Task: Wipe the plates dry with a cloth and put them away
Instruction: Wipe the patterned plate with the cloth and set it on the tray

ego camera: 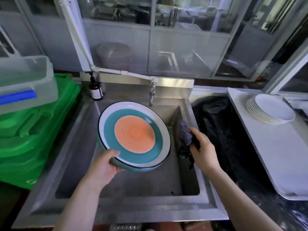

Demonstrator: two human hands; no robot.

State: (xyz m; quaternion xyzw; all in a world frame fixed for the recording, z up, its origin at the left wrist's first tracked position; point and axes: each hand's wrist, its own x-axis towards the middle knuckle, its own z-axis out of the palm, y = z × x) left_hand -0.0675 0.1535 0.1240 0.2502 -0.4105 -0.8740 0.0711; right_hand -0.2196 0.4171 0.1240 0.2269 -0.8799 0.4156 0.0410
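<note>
Left hand (pixel 106 165) nearest: thumb on the near rim of the plate (pixel 134 135), fingers curled beneath, face tilted up over the sink (pixel 188 114). Right hand (pixel 202 150) grips the bunched cloth (pixel 185 134) just right of the plate, apart from it. Wipe goes leftward. Wetness probably unreadable. Stack (pixel 270 110) far right.
</note>
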